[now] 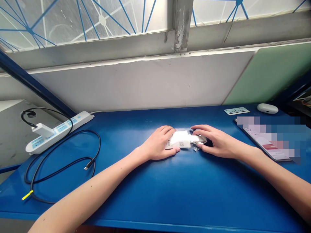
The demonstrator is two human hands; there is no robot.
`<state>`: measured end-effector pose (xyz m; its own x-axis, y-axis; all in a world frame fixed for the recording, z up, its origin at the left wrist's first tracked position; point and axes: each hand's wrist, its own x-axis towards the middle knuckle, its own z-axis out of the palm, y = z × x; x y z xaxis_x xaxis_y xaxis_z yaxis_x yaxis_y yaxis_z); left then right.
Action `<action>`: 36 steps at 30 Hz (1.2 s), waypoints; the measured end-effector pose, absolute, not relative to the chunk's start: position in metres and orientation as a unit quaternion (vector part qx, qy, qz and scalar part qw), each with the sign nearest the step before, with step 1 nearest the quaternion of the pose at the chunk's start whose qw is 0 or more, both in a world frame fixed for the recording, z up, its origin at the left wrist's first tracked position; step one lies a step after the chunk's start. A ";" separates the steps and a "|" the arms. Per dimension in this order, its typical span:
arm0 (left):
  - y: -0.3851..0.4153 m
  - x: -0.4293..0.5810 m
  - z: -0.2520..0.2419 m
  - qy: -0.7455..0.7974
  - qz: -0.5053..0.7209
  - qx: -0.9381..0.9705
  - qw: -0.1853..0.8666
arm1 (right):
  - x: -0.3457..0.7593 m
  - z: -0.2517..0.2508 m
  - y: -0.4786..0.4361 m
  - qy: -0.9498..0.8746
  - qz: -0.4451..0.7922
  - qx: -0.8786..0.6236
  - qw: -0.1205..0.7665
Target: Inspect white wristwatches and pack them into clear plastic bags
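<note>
A small clear plastic packet [182, 139] with a white label and a printed square code lies on the blue table. My left hand [160, 142] rests over its left end, fingers along the top edge and thumb at the lower edge. At the packet's right end, my right hand [213, 140] has its fingers and thumb curved around a shiny, silvery piece [199, 139]. Whether that piece is part of the packet or a separate object, I cannot make out. A small patterned bit [196, 149] shows just below it, near my right thumb.
On the left of the blue table [155, 191] are a white power strip [62, 129] with a plugged-in charger [43, 130] and a looped black cable [60, 171]. At the right lie a tablet [266, 142], a card [236, 111] and a white case [267, 108]. A wall stands behind.
</note>
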<state>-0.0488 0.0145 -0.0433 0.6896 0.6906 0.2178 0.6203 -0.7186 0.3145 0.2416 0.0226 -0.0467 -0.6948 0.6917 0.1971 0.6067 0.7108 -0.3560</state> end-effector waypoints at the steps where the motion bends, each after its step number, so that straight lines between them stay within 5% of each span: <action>1: 0.014 -0.049 -0.043 0.360 0.163 0.912 0.109 | 0.242 -0.046 0.023 -0.911 0.134 -0.355 0.160; 18: 0.015 -0.049 -0.045 0.362 0.176 0.908 0.119 | 0.248 -0.050 0.029 -0.914 0.075 -0.362 0.169; 36: 0.013 -0.051 -0.045 0.379 0.187 0.896 0.138 | 0.256 -0.052 0.037 -0.857 0.044 -0.423 0.292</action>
